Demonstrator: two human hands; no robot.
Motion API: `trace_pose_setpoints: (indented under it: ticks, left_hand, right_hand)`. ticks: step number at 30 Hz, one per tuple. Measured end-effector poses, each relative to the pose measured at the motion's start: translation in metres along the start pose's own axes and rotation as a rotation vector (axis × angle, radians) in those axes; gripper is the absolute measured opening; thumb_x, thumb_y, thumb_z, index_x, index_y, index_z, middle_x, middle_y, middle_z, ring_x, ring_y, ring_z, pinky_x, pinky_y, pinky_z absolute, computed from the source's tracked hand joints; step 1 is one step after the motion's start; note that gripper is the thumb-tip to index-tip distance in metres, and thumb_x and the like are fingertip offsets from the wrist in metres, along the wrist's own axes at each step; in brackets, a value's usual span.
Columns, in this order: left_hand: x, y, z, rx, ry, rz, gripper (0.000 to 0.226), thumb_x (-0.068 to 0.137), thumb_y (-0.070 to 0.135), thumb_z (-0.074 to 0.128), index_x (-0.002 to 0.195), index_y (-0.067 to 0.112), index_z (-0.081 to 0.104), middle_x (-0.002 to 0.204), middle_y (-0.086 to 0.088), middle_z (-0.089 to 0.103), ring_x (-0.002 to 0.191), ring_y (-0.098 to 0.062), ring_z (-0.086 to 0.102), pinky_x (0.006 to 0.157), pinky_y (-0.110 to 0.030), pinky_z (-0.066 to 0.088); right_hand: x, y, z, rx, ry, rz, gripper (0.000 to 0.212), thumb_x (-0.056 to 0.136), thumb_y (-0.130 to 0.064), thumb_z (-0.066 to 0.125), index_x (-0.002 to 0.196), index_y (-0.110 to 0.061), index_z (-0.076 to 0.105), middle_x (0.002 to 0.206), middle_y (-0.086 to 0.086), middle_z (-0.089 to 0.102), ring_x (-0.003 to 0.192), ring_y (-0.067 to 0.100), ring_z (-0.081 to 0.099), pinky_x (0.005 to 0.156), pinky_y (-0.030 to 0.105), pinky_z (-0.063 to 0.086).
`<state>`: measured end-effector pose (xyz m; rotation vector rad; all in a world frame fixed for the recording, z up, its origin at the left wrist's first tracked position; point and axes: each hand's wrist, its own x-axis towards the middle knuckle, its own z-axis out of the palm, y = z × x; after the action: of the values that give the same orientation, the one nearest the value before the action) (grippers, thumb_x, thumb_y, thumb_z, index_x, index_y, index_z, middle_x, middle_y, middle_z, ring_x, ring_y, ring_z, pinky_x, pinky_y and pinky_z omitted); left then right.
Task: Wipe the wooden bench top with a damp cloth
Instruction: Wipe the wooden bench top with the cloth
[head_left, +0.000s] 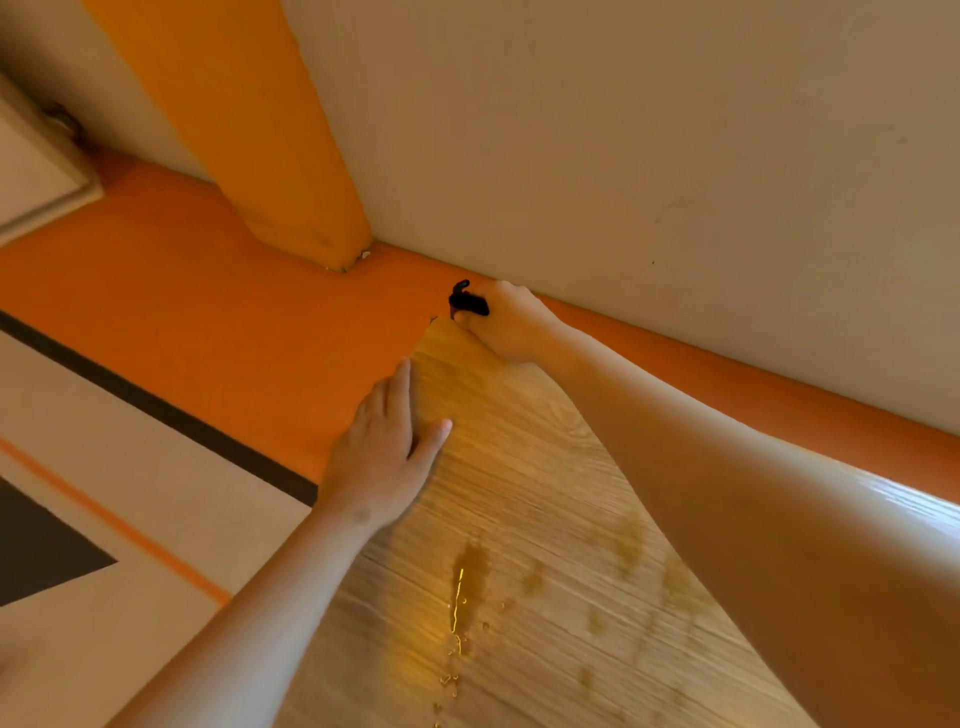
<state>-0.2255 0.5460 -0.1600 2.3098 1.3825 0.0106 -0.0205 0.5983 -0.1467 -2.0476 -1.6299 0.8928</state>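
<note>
A small black cloth (467, 304) was gripped in the closed right hand (506, 325) at the far corner of the wooden bench top (519, 519). The left hand (384, 452) was laid flat, fingers together, thumb apart, on its left edge. Wet streaks (467, 577) were seen nearer.

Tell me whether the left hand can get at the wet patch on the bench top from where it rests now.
Probably yes. The left hand lies flat at the bench top's edge, and the wet patch lies nearer the person with only bare wood between. The right hand, closed on a dark cloth, is off in the far corner.
</note>
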Motion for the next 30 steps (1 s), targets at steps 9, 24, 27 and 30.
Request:
trace_pose_setpoints:
  ticks: [9,24,27,30]
  left_hand:
    - [0.000,0.003,-0.002,0.035,0.032,-0.007,0.083,0.088,0.066,0.021,0.153,0.022,-0.006,0.161,-0.002,0.011,0.146,-0.020,0.016,0.107,-0.036,0.035]
    - [-0.038,0.055,-0.034,-0.378,0.147,-0.033,0.061,0.085,0.044,0.065,0.139,0.033,0.040,0.140,0.018,0.039,0.126,0.002,0.031,0.103,-0.027,0.030]
    - [-0.058,0.089,-0.048,-0.501,0.088,-0.021,0.070,0.076,0.050,0.072,0.137,0.041,0.040,0.137,0.024,0.039,0.124,0.002,0.034,0.099,-0.026,0.031]
    - [-0.062,0.109,-0.062,-0.544,-0.044,-0.068,0.074,0.069,0.053,0.074,0.135,0.040,0.042,0.132,0.018,0.048,0.124,-0.007,0.045,0.101,-0.032,0.037]
  right_hand:
    - [0.002,-0.021,-0.004,0.335,0.086,-0.077,0.015,0.095,-0.024,0.053,0.106,-0.017,0.062,0.084,-0.004,0.060,0.071,0.011,0.053,0.064,0.022,0.046]
    - [-0.116,0.018,-0.048,0.697,-0.170,-0.043,0.013,0.090,-0.012,0.056,0.102,-0.013,0.054,0.103,0.011,0.060,0.089,0.021,0.055,0.079,0.034,0.043]
    - [-0.141,0.018,-0.057,0.550,-0.209,-0.170,0.018,0.082,-0.009,0.069,0.096,-0.013,0.060,0.097,0.006,0.066,0.083,0.015,0.061,0.079,0.031,0.049]
    - [-0.162,0.010,-0.066,0.378,-0.227,-0.279,0.027,0.074,-0.010,0.076,0.095,-0.017,0.059,0.086,-0.004,0.065,0.069,0.003,0.059,0.064,0.020,0.049]
